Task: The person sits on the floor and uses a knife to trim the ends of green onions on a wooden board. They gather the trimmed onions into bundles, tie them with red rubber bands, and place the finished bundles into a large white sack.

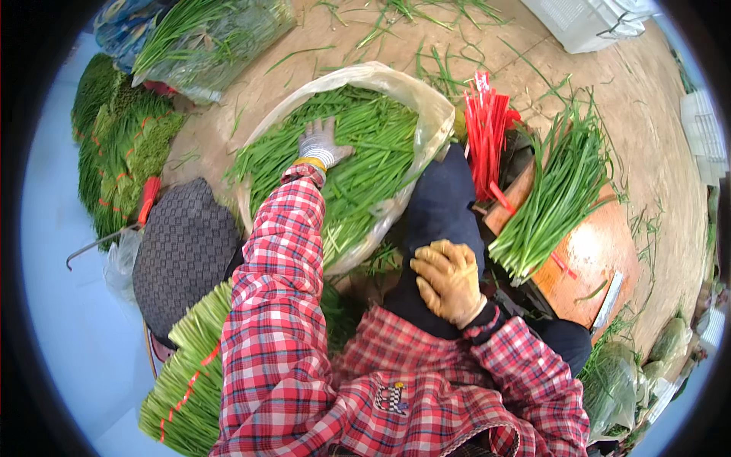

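Note:
My left hand (322,143), in a grey knitted glove, lies with spread fingers on loose green leafy stalks, likely garlic chives (371,154), which fill a large clear plastic bag (437,108) with its mouth rolled open. My right hand (448,280), in a tan glove, rests on my dark-trousered thigh with its fingers bent; nothing shows in it. To its right, a bunch of the same greens (554,200) lies across a reddish-brown wooden board (599,257), with a red strip under it. A bundle of red tie strips (485,131) stands beyond my knee.
Tied bundles of greens are stacked at the left (120,143) and lower left (188,365). A dark checked cushion or cover (185,257) stands between them. A metal blade (608,300) lies on the board's edge. A white plastic crate (577,23) is at the top right; loose leaves litter the floor.

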### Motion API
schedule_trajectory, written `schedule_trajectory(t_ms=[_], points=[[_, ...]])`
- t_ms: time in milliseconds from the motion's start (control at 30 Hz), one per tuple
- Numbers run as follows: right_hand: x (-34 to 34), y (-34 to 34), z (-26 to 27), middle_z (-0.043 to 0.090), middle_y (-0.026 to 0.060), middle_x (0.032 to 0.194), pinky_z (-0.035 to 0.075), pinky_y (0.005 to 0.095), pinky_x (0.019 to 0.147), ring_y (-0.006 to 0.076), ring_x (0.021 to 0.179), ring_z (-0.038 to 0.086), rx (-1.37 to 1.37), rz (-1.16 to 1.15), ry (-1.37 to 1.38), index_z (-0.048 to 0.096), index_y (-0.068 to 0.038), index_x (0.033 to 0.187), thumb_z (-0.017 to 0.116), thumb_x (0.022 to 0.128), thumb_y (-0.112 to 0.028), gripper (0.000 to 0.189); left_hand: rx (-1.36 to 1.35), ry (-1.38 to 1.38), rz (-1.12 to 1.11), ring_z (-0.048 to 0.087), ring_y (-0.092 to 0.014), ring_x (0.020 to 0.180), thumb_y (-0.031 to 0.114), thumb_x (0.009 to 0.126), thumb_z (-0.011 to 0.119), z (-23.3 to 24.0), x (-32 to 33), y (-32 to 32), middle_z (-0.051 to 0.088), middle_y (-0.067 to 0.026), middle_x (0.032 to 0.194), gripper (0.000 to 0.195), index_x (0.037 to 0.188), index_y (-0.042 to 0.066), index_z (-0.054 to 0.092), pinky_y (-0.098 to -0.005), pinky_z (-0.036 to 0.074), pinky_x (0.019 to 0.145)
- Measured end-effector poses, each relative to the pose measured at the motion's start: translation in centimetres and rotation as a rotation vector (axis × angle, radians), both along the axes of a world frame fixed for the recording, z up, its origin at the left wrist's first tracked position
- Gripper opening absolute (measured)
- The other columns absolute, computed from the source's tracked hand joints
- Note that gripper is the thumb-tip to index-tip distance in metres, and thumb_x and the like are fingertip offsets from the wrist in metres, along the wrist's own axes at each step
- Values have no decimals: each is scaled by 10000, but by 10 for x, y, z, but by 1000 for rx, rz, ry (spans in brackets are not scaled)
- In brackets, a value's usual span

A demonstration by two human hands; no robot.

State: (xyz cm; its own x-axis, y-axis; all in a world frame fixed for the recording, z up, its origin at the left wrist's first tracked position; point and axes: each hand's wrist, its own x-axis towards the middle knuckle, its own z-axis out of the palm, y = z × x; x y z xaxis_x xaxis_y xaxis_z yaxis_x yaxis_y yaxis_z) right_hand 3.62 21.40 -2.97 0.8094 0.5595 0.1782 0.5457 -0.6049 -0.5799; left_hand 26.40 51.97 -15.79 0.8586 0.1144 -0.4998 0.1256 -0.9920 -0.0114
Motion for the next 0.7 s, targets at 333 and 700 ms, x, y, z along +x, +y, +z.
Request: schedule_trajectory(t_ms=[333,700], points=[[3,4,-41,446,8,661,470,403,539,245,741,521,-934,544,-630,477,-182,528,502,814,-323,320,49,287,-24,590,-310,1159,593,663,735,-31,46,-3,608,-151,1268,826,1280,70,570,-499,420,994],[15,17,8,559,-36,1027,376,360,827,181,1017,497,-111,37,41,622,-183,1151,582,746,-280,418,-129,-205,-95,620,-336,876,332,717,766,-9,-89,-49,626,-153,928,510,1079,62,530,-457,476,780]])
